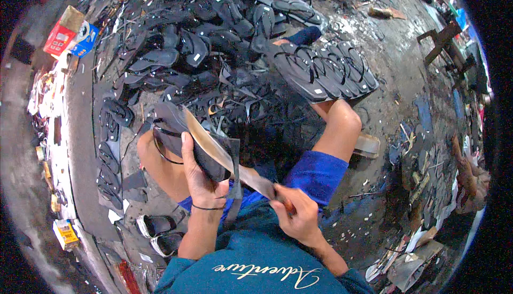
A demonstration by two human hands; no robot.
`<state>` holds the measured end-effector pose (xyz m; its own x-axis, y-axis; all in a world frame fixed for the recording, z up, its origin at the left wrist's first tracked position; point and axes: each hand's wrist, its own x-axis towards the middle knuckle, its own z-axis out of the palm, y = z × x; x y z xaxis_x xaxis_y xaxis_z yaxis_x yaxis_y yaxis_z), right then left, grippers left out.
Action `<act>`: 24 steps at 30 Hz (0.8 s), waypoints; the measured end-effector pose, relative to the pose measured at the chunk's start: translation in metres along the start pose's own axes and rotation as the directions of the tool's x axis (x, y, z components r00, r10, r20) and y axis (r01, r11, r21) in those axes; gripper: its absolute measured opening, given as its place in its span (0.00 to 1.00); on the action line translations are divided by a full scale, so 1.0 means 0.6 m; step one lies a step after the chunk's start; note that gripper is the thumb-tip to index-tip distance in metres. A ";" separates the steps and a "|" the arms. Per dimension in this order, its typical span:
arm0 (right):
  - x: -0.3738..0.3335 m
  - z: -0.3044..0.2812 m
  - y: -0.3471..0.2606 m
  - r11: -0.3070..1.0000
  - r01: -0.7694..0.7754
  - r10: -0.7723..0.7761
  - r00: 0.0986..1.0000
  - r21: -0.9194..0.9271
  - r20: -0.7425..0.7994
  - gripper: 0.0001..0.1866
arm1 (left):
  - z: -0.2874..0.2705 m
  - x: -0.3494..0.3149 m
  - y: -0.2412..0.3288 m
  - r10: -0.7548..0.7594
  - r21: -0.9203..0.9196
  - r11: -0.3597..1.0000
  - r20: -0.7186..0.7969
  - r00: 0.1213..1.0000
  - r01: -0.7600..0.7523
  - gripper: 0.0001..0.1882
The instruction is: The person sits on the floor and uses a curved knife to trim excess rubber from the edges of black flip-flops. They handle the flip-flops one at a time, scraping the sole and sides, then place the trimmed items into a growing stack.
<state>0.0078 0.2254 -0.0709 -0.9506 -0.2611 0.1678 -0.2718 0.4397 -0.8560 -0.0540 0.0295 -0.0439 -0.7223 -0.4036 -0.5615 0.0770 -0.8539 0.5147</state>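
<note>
My left hand point(200, 179) grips a black flip-flop point(172, 119) over my left knee, thumb on its upper face near the looped strap. My right hand point(299, 214) is closed around the wooden handle of a long-bladed knife point(216, 152). The blade slants up and left along the right edge of the flip-flop, touching or very close to it. A narrow dark rubber strip point(234, 168) hangs beside the blade, near my left wrist; whether it is still joined to the sole I cannot tell.
Several finished-looking flip-flops point(320, 72) lie in a row across my right knee. A large heap of black flip-flops point(195, 48) covers the floor ahead. More pairs point(109, 174) lie at the left, near red and blue boxes point(67, 32). Scraps litter the right side, by a dark metal stand point(443, 43).
</note>
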 end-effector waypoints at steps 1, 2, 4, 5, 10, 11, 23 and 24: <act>-0.023 -0.015 0.008 0.998 -0.035 0.035 0.999 -0.046 0.000 0.17 | 0.000 -0.010 0.004 -0.106 0.084 0.992 0.104 0.989 0.097 0.20; -0.042 -0.026 0.012 0.995 -0.058 0.060 0.998 -0.083 0.018 0.16 | -0.014 -0.016 -0.007 -0.086 0.106 0.991 0.013 0.996 0.084 0.20; -0.063 -0.030 0.006 0.987 -0.110 0.115 0.993 -0.120 0.039 0.16 | -0.071 -0.026 -0.020 -0.078 0.259 0.963 0.011 0.997 0.072 0.19; -0.057 -0.030 -0.003 0.985 -0.150 0.156 0.985 -0.088 0.075 0.15 | -0.110 -0.020 -0.032 -0.038 0.268 0.963 0.001 0.999 0.037 0.17; -0.025 -0.010 -0.029 0.970 -0.242 0.235 0.943 0.002 0.235 0.13 | -0.176 -0.031 -0.043 0.124 0.541 0.838 -0.061 0.990 -0.072 0.18; -0.024 0.003 -0.029 0.973 -0.228 0.217 0.949 0.024 0.229 0.13 | -0.181 -0.035 -0.041 0.128 0.548 0.833 -0.067 0.990 -0.070 0.18; 0.051 0.031 0.029 0.683 -0.449 0.491 0.866 0.576 0.093 0.14 | -0.008 0.049 0.043 0.322 0.043 0.938 0.256 0.911 -0.344 0.25; 0.048 0.015 0.037 0.643 -0.466 0.538 0.840 0.608 0.074 0.14 | 0.036 0.084 0.059 0.378 -0.152 0.926 0.316 0.870 -0.347 0.27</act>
<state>-0.0245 0.2201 -0.0895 -0.9335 -0.0462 -0.3557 0.3586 -0.1177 -0.9260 -0.1026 -0.0143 -0.0401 -0.8168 -0.5700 -0.0890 0.4262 -0.7001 0.5729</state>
